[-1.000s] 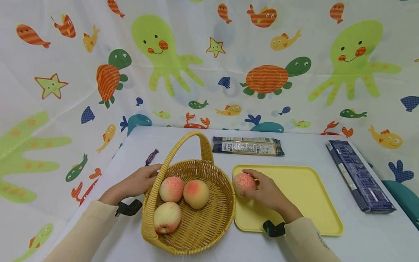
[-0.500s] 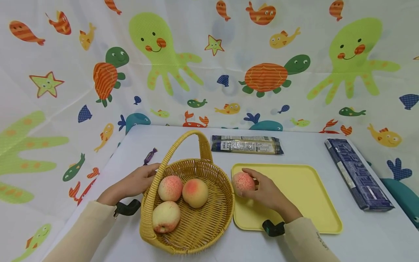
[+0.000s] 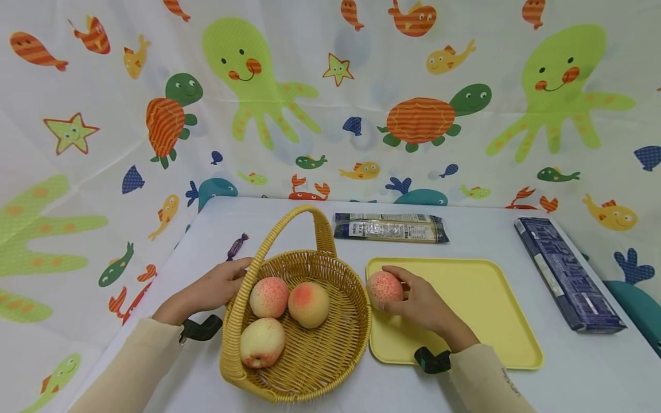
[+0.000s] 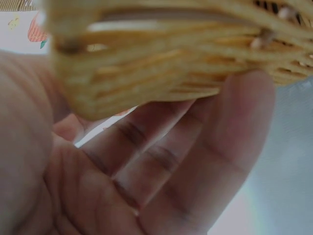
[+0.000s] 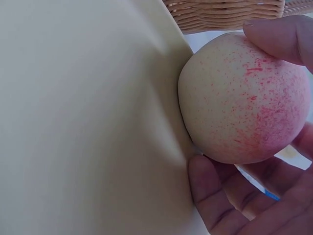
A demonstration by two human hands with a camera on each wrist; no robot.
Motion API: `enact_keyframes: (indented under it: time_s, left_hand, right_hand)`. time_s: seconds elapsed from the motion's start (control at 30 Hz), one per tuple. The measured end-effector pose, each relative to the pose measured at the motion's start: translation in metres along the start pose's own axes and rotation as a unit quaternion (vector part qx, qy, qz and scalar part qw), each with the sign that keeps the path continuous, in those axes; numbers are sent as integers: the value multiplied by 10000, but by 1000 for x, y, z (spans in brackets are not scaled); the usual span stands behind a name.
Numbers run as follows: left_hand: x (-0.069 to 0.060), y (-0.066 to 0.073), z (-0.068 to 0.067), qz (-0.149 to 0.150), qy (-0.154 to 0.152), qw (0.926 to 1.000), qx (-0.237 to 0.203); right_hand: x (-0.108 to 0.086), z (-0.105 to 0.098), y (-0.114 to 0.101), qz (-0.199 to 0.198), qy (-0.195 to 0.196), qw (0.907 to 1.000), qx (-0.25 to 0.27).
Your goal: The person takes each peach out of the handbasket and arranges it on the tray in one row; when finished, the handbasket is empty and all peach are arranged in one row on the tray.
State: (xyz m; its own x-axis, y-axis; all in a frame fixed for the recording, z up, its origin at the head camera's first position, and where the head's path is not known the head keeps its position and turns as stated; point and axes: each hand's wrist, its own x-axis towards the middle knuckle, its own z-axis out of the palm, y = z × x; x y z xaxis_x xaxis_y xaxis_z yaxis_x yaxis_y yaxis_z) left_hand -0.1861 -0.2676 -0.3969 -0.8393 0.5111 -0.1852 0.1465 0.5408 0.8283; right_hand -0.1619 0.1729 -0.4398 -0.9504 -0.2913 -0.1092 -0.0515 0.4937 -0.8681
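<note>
My right hand [image 3: 420, 301] holds a peach [image 3: 385, 288] at the left end of a yellow tray [image 3: 465, 312]. In the right wrist view, the thumb lies over one side of this speckled pink peach [image 5: 244, 100], the fingers round the other. To the left stands a yellow wicker basket [image 3: 335, 344] with a tall handle. Inside lie a speckled peach [image 3: 269, 297], an orange-red peach [image 3: 308, 305] and a pale peach [image 3: 262, 343]. My left hand [image 3: 219, 285] touches the basket's left side, its fingertips partly behind the handle. In the left wrist view, fairly straight fingers [image 4: 215, 156] rest against the weave.
Behind the tray lies a long flat packet [image 3: 391, 228] with a printed label. A dark blue box [image 3: 568, 275] lies at the right. A small purple wrapped candy [image 3: 237, 246] is beyond my left hand. A curtain [image 3: 330, 115] printed with sea animals hangs behind the table.
The head view has shifted slightly. Both hands, the basket and the peaches keep their places, with the peach still in my right hand.
</note>
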Motion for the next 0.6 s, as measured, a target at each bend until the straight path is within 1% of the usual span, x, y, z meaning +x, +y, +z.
enact_keyframes:
  time_s: [0.6]
  left_hand:
    - [0,-2,1,98,57,9999,89]
  right_hand:
    - [-1,2,3,-133,237,9996,-99]
